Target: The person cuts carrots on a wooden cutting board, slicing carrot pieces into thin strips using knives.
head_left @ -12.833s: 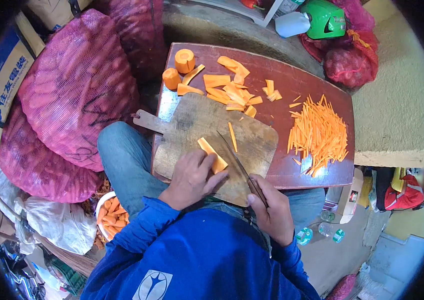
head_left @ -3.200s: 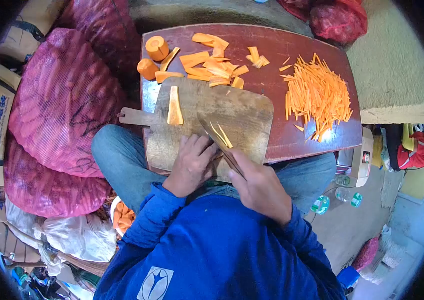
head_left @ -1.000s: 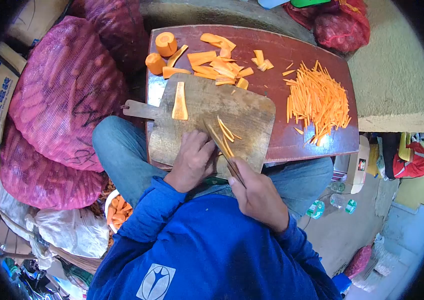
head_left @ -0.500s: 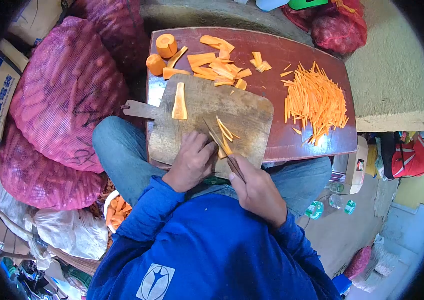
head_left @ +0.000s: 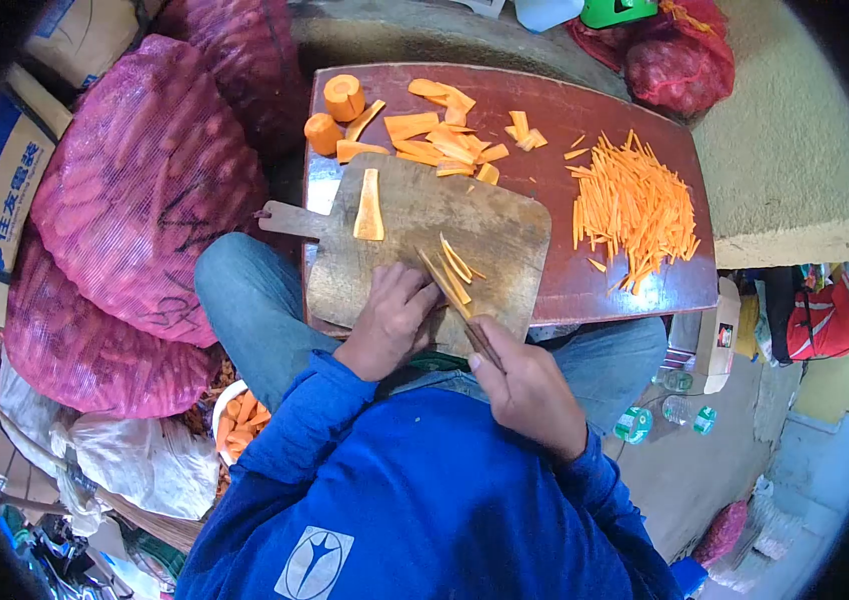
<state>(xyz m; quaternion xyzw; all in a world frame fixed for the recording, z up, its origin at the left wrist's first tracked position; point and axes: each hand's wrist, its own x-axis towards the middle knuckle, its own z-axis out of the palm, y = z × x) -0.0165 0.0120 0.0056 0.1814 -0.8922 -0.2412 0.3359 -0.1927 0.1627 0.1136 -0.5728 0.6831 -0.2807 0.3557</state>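
My right hand (head_left: 535,392) is closed around the handle of a knife (head_left: 435,270), whose narrow blade points up and left over the wooden cutting board (head_left: 500,220). Left of the blade, my left hand (head_left: 392,322) rests on the board with curled fingers, pressing a carrot slice that they mostly hide. Thin carrot strips (head_left: 456,258) lie just right of the blade. A flat carrot slice (head_left: 369,205) sits alone near the board's handle end. On the red-brown table (head_left: 545,225), a heap of carrot sticks (head_left: 635,205) is at the right.
Behind the board lie flat carrot pieces (head_left: 435,135) and two thick carrot chunks (head_left: 344,97). Large pink mesh sacks (head_left: 145,190) crowd the left. A white bowl of carrot pieces (head_left: 238,422) stands by my left knee. Plastic bottles (head_left: 635,424) are on the floor to the right.
The view has shifted slightly. The knife blade now lies closer along my left fingertips, with the cut strips on its right. Both hands keep their grips.
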